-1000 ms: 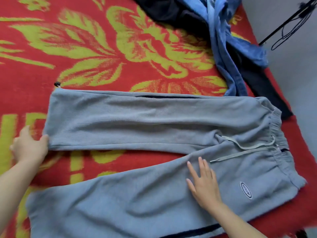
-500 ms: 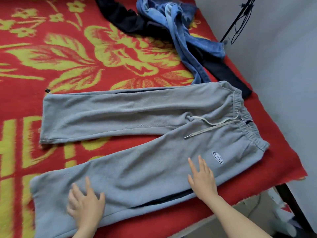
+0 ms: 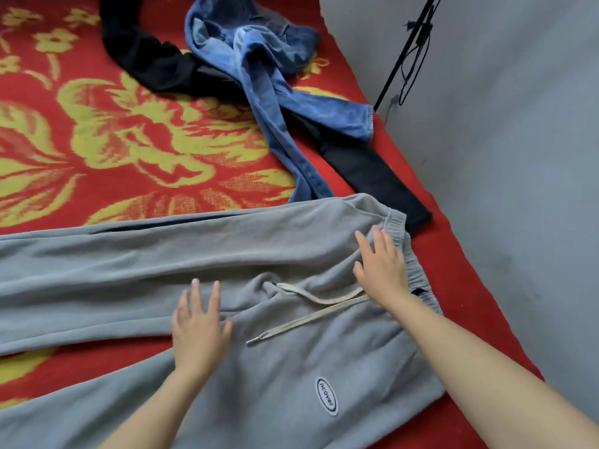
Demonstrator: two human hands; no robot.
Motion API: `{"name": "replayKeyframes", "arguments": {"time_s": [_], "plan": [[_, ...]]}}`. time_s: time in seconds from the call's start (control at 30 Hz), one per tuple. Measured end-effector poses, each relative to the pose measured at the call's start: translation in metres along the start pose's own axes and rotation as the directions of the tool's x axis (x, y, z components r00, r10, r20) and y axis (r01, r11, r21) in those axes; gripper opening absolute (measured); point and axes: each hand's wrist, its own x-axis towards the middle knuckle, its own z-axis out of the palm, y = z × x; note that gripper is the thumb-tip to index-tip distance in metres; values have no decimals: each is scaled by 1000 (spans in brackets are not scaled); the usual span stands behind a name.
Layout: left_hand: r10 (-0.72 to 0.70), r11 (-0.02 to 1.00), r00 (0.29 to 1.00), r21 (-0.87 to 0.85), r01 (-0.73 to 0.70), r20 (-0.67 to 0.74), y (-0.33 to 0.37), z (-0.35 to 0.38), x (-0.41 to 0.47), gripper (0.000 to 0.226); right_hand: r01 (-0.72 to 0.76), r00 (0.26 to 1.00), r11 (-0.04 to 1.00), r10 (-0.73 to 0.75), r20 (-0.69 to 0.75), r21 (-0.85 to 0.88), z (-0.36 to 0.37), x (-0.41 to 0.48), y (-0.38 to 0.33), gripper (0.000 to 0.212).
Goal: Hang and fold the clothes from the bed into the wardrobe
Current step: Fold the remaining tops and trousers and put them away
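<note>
The red bedspread (image 3: 136, 137) with its yellow flowers stretched out under both hands and well beyond them. Across it lay the grey sweatpants (image 3: 129, 270), flat, the legs running off to the left of the hands, the waistband at the right. Past the right fingertips sat a crumpled blue garment (image 3: 275, 102), its trailing end touching the sweatpants' far edge, and a black garment (image 3: 155, 66) lay under it, one end just beyond the waistband. And there were the hands: the left hand (image 3: 199, 332) lay palm down, fingers straight and spread, where the two legs part. The right hand (image 3: 382, 270) pressed flat just inside the elastic waistband, fingers straight, pinching nothing. Between the hands ran the pale drawstring (image 3: 308, 319), one tip near the left thumb. The oval logo patch (image 3: 326, 396) sat nearer the person, between the forearms.
</note>
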Motion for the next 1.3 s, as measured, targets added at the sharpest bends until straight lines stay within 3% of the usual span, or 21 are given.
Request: {"name": "replayKeyframes", "arguments": {"time_s": [0.1,0.23,0.33,0.43,0.5,0.57,0.67,0.77,0.83,0.9,0.97,1.03,1.07,1.1,1.17,1.23,1.3], "plan": [[134,987,991,89,-134,5,53,13,32,83,7,997,1000,-9,-79,-26,-5,50,33,66],[137,979,986,139,-150,98,78,31,47,86,28,990,994,-12,142,-107,-2,96,62,71],[106,979,973,149,-138,207,72,38,46,65,54,979,993,-32,200,-101,-2,121,66,82],[55,983,941,147,-110,334,69,42,46,64,20,958,997,3,288,-78,1,136,65,85],[49,977,952,184,-109,303,69,41,49,59,-8,971,991,39,237,-131,4,138,65,71],[47,980,969,176,-91,242,75,40,50,65,-8,981,985,41,187,-174,4,135,68,39],[-17,986,976,168,-20,216,80,31,53,71,119,992,970,-107,65,-212,0,123,72,20],[-32,999,997,17,31,73,84,14,52,68,316,889,940,-341,-307,-129,-4,99,85,30],[-6,999,993,-34,2,-121,81,8,53,72,484,768,867,-486,-418,-121,-2,71,98,23],[51,998,955,-14,-57,-291,76,0,58,87,676,615,723,-659,-432,-141,2,36,116,10],[178,984,914,69,-164,-364,66,-12,59,104,813,465,548,-814,-348,-196,5,-8,132,11],[434,896,843,248,-368,-319,54,-21,59,117,879,358,421,-893,-275,-223,12,-51,144,11],[560,813,798,337,-476,-224,47,-22,58,119,895,325,384,-910,-258,-226,18,-70,148,9],[664,713,739,398,-577,-119,40,-20,57,116,904,311,365,-918,-245,-222,24,-85,151,9],[766,579,642,427,-695,6,30,-13,47,86,906,326,373,-917,-229,-202,35,-106,158,16],[774,574,633,405,-711,13,28,-15,30,47,887,371,414,-903,-219,-204,42,-118,165,18],[770,609,637,309,-731,-11,26,-19,6,25,849,432,473,-878,-208,-233,45,-122,171,15]]}}
